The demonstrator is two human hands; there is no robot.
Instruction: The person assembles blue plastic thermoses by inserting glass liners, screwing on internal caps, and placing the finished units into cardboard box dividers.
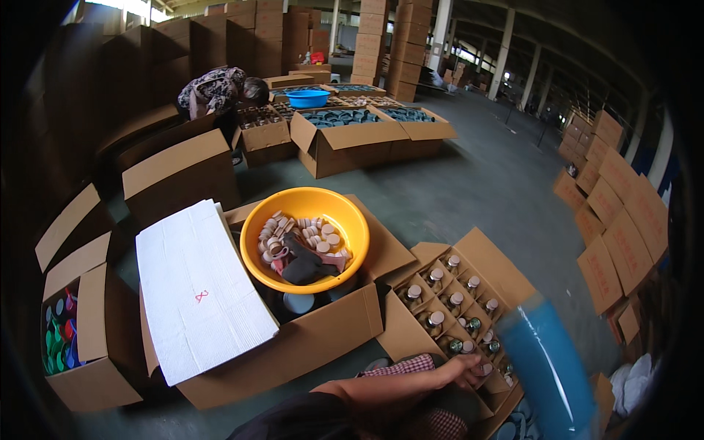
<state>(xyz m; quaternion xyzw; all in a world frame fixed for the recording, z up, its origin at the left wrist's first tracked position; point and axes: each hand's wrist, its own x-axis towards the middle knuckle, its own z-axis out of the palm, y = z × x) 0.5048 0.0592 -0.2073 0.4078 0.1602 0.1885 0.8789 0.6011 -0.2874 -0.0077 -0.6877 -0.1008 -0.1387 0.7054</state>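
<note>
My left hand [463,372] reaches across from the lower edge, its fingers closed around the pale cap of a glass bottle in a divided cardboard box [412,331]. Other glass bottles [435,319] with pale caps stand upright in its compartments. My right hand does not show. Just right of the box, a long, shiny blue cylinder-like object [551,370] looms close and blurred; what holds it is hidden. A yellow basin [356,216] sits on an open carton, holding many pale pink caps [277,229] and a dark grey and pink item like a glove [304,262].
White foam sheets [194,293] lie beside the basin. A carton of coloured lids [60,334] stands at left. Farther back, a person [213,92] bends over cartons near a blue basin [307,99]. Stacked cartons [623,231] line the right; blue-grey lids [519,424] lie at lower right.
</note>
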